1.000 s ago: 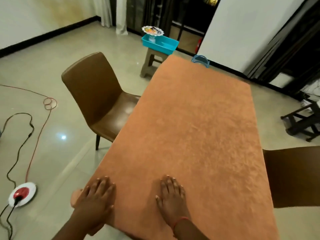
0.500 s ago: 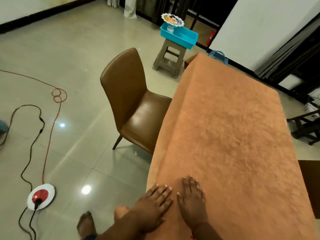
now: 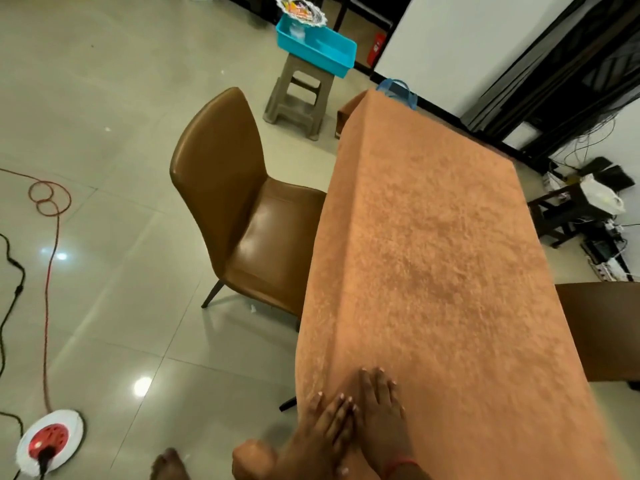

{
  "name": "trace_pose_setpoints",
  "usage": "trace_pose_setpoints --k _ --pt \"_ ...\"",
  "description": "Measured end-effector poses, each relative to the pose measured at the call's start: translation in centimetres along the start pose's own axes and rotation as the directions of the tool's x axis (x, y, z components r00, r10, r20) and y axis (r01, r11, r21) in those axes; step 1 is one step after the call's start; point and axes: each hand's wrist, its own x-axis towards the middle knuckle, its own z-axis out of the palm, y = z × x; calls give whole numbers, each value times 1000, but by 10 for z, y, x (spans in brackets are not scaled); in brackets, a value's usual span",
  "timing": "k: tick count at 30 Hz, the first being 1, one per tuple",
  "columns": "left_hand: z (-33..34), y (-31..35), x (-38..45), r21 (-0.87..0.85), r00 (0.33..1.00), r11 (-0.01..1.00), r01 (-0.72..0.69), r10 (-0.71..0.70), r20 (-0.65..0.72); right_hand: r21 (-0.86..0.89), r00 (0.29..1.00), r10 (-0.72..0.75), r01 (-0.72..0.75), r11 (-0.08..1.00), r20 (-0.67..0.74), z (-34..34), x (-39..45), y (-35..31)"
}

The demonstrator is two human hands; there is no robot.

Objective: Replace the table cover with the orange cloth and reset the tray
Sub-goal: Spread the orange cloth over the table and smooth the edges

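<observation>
Risk sits mainly at the near left corner of the table, where both hands meet. The orange cloth [image 3: 433,254] already covers the whole tabletop and hangs over the left edge, beside a brown chair [image 3: 239,202] tucked against that side. A hard sideways push from the hands could probably drag the cloth off square or bunch it into a ridge, leaving an uneven surface for the tray. The turquoise tray [image 3: 323,51] is well apart from the table, on a plastic stool [image 3: 298,98] at the far end of the room, with a frilled dish [image 3: 300,10] at its back edge. Carrying it over, the person could trip on the cables [image 3: 48,237] lying across the tiled floor to the left.

The left hand [image 3: 329,424] lies flat, fingers straight and close together, pressing the cloth right at the table's edge. The right hand [image 3: 379,400] lies flat just beside it, fingers slightly spread, touching the left hand's fingertips. Neither hand grips anything.
</observation>
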Motion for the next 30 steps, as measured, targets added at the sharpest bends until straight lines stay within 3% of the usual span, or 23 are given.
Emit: trace_pose_setpoints --k 3,9,13,17,21,25,30 --pt "-1 -6 0 -19 1000 1000 13 -12 21 1 1000 17 -17 1000 5 0 -5 -5" --pt "-40 -49 -11 -141 955 979 -147 178 238 18 995 69 -68 998 -74 4 -13 -20" --pt "-76 -104 -20 -120 952 989 -86 117 282 51 982 -25 35 998 -185 -7 -7 -50" --pt "-91 -193 -27 -43 964 998 50 -37 262 118 976 -92 116 986 -196 -40 20 -121" --pt "-91 -310 -31 -80 965 988 131 -109 237 189 956 -132 185 964 -263 -77 78 -212" --pt "-95 -448 -64 -78 937 982 171 -138 320 279 956 -111 189 942 -271 -125 131 -322" --pt "-142 -596 -101 -35 902 932 360 -338 269 358 885 8 180 916 -465 -207 178 -437"
